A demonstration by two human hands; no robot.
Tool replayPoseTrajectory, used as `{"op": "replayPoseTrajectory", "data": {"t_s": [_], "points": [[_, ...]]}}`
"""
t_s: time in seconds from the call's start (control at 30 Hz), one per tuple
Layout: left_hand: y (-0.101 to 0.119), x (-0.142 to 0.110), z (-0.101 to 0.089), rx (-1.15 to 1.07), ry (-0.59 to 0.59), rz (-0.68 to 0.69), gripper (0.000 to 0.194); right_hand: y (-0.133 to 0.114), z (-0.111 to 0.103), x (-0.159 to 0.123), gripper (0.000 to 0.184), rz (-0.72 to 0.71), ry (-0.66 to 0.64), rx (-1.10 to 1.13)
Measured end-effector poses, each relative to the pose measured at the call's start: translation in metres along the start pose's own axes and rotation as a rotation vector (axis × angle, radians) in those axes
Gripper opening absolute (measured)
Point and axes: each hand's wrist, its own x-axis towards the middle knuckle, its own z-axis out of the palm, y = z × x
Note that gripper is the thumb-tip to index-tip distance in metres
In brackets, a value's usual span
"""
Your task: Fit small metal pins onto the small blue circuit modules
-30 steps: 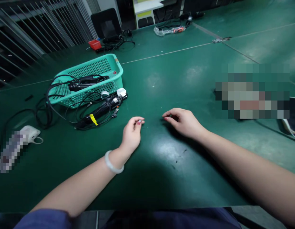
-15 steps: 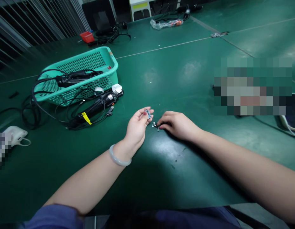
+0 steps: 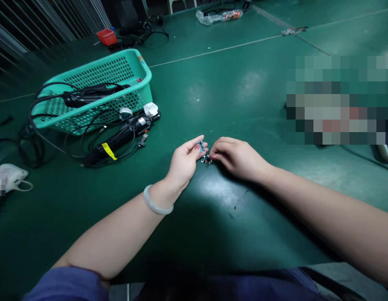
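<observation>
My left hand (image 3: 185, 161) is closed on a small grey-blue flat part (image 3: 201, 146), with the thumb pressed on its face and the fingers behind it. Just right of it, my right hand (image 3: 236, 156) pinches a tiny black and metal piece (image 3: 208, 159) between thumb and fingertips. A small piece with a pale rectangular frame (image 3: 203, 159) shows by the left fingertips; whether it is joined to the black piece I cannot tell. Both hands are low over the green table (image 3: 212, 234), their fingertips almost meeting.
To the left stands a turquoise mesh basket (image 3: 143, 85) holding a black corded device (image 3: 84, 95). Another black device (image 3: 118, 136) with a yellow tag lies before it. A white object with a loop (image 3: 13, 175) sits far left. Farther back are a red bin (image 3: 107, 36) and a plastic bag (image 3: 212, 17).
My left hand has moved slightly right and up, bringing the grey-blue part closer to the right fingertips. The right hand keeps its pinch. The camera view has shifted a little.
</observation>
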Motion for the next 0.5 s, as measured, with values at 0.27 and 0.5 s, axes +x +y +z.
{"op": "replayPoseTrajectory", "data": {"t_s": [0.27, 0.5], "points": [[0.0002, -0.0083, 0.0021, 0.135, -0.156, 0.125, 0.037, 0.0021, -0.0048, 0.0001, 0.013, 0.047, 0.148, -0.097], [-0.0049, -0.0068, 0.0015, 0.131, -0.221, 0.160, 0.046, -0.0037, -0.0073, -0.0012, 0.014, 0.027, 0.199, -0.139]]}}
